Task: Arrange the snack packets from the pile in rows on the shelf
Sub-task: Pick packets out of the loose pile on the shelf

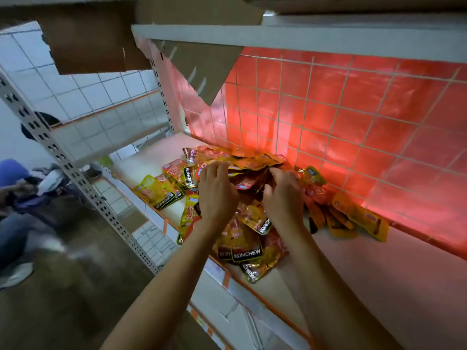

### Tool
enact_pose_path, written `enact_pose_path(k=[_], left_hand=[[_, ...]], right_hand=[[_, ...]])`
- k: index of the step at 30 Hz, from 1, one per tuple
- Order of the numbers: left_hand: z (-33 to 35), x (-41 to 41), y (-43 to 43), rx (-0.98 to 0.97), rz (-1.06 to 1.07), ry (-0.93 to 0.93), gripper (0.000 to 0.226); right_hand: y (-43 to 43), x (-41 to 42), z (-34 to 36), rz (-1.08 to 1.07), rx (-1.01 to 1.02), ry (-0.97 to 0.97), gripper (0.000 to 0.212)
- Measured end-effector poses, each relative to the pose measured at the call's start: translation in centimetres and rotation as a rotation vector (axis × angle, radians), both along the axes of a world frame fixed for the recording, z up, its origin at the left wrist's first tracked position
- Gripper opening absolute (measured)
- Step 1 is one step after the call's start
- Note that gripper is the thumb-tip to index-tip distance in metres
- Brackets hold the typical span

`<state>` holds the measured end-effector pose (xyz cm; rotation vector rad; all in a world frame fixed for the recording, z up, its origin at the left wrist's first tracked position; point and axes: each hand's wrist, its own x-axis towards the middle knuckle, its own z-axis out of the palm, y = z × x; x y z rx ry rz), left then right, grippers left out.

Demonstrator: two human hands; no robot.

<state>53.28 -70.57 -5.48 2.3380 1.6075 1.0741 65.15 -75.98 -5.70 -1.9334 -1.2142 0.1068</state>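
A loose pile of yellow and red snack packets [249, 224] marked KONCHEW lies on the white shelf board [366, 279], against the back wall. My left hand [217, 192] rests flat on the left side of the pile, fingers straight and pointing toward the wall. My right hand [284, 198] is on the pile's right side, its fingers curled down into the red packets and its thumb stretched over them. A single yellow packet [156, 190] lies apart at the left, near the shelf's front edge. A few more packets [358, 218] trail off to the right.
A red-lit tiled wall [353, 109] closes the back of the shelf. Another shelf [303, 34] hangs close overhead, with cardboard [202, 72] drooping from it. A perforated upright [75, 173] stands at the left. A crouching person [15, 188] is on the floor beyond it.
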Motion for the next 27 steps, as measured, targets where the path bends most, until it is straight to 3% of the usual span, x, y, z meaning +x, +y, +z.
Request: enact_pose_path(k=[5, 8, 10, 12, 17, 22, 27], left_hand=[[0.8, -0.7, 4.3, -0.015, -0.090, -0.027, 0.047], [1.2, -0.3, 6.2, -0.052, -0.153, 0.031, 0.031], [1.1, 0.2, 7.0, -0.087, -0.215, 0.114, 0.020], [0.7, 0.4, 7.3, -0.131, -0.281, 0.207, 0.025], [0.1, 0.3, 7.4, -0.134, -0.305, 0.299, 0.041], [-0.1, 0.2, 6.3, -0.127, -0.369, 0.288, 0.057], [0.3, 0.6, 5.0, -0.149, -0.401, 0.235, 0.056]], right_hand=[[4.0, -1.0, 1.3, -0.017, -0.008, -0.022, 0.063], [5.7, -0.8, 1.3, 0.036, -0.175, -0.094, 0.077], [6.2, -0.6, 1.0, 0.095, -0.292, -0.117, 0.077], [6.2, -0.5, 0.4, 0.098, -0.331, -0.151, 0.071], [5.5, -0.1, -0.2, 0.027, -0.265, -0.268, 0.063], [3.8, 0.4, -0.5, -0.029, -0.161, -0.149, 0.059], [1.5, 0.5, -0.1, -0.076, -0.052, -0.087, 0.055]])
